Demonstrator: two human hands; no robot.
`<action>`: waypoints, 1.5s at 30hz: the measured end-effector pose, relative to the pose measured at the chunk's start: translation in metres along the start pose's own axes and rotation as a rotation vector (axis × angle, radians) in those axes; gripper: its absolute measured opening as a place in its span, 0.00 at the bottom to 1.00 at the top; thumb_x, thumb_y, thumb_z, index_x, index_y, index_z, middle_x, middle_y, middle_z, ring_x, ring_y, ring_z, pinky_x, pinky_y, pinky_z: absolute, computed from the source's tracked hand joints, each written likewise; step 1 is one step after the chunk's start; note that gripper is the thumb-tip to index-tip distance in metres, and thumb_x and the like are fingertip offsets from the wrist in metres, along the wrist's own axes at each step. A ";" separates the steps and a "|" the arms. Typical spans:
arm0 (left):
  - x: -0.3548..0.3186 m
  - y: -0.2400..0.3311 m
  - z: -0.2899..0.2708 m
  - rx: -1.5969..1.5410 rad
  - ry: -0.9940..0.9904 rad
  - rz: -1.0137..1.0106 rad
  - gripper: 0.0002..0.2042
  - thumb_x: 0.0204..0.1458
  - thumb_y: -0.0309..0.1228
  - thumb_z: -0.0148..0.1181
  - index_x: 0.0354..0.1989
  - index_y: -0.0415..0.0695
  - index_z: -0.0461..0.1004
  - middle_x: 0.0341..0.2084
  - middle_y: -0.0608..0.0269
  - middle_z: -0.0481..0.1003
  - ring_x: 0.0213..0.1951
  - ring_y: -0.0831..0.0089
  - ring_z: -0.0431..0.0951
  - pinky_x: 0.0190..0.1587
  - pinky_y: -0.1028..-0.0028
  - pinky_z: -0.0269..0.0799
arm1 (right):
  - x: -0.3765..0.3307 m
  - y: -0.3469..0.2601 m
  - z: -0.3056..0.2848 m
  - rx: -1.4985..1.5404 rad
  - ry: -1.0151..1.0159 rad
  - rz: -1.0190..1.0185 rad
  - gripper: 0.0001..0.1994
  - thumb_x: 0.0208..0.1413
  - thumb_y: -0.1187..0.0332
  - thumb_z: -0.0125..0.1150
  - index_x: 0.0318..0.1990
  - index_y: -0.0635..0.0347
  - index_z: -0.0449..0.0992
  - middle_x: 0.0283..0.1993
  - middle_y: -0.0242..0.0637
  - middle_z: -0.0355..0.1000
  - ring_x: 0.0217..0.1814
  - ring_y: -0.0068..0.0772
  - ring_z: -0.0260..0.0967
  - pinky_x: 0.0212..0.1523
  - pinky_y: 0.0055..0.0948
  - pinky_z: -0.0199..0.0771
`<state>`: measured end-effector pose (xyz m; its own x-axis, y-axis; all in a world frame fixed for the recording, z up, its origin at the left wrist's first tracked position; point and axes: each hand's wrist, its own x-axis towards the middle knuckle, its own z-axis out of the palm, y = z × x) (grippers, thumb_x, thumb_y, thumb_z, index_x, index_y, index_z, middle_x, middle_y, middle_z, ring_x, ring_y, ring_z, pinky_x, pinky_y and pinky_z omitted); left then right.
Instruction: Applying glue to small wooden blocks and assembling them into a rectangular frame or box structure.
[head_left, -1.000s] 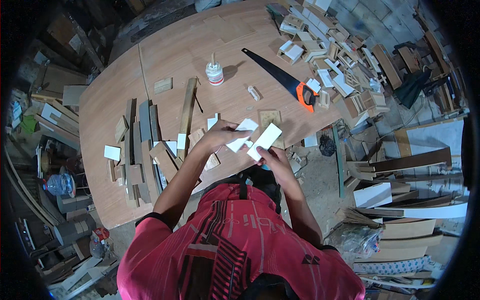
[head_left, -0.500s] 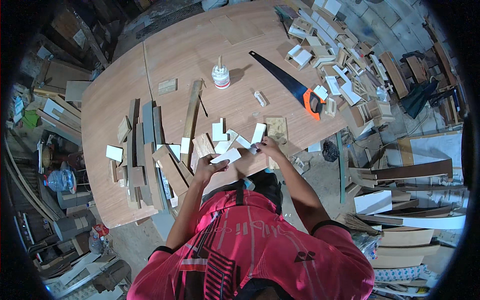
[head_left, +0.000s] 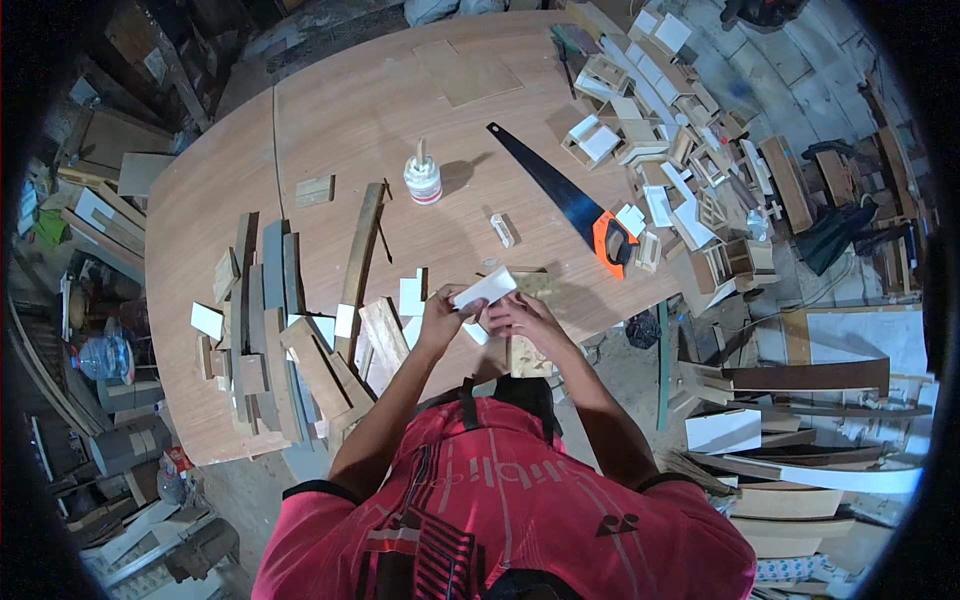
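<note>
We pinch a small white block between left hand and right hand, fingers pressed on it just above the near edge of the round wooden table, likely to keep it steady over the square wood piece below. Around us, big to small: plank offcuts left, handsaw right, glue bottle beyond; nothing blocks the hands

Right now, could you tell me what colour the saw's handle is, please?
The saw's handle is orange with black; the head view shows it best.
</note>
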<state>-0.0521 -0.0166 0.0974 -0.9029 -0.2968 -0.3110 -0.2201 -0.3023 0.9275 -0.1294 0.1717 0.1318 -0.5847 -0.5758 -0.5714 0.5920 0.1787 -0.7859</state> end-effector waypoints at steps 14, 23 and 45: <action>0.057 -0.067 0.071 0.208 0.007 -0.156 0.21 0.51 0.32 0.66 0.50 0.30 0.72 0.40 0.49 0.79 0.41 0.65 0.82 0.39 0.70 0.77 | 0.130 -0.043 -0.147 -0.970 0.186 -0.543 0.15 0.51 0.70 0.68 0.46 0.58 0.75 0.39 0.46 0.79 0.41 0.50 0.77 0.42 0.39 0.75; -0.042 -0.084 -0.005 0.184 0.400 -0.377 0.17 0.60 0.39 0.57 0.49 0.36 0.75 0.38 0.56 0.81 0.36 0.69 0.82 0.38 0.71 0.76 | 0.182 -0.056 -0.176 -1.254 -0.013 -0.661 0.14 0.50 0.71 0.67 0.46 0.53 0.77 0.38 0.46 0.78 0.42 0.51 0.76 0.44 0.43 0.73; -0.044 -0.115 0.021 0.085 0.479 -0.369 0.13 0.62 0.34 0.54 0.45 0.36 0.76 0.37 0.57 0.80 0.37 0.69 0.81 0.37 0.70 0.79 | 0.202 -0.056 -0.158 -1.308 -0.158 -0.654 0.14 0.48 0.69 0.67 0.44 0.49 0.80 0.38 0.45 0.77 0.48 0.48 0.72 0.53 0.45 0.67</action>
<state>0.0051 0.0500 0.0083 -0.4990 -0.5666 -0.6557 -0.5339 -0.3951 0.7476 -0.3683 0.1718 0.0236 -0.4287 -0.9004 -0.0741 -0.7108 0.3868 -0.5875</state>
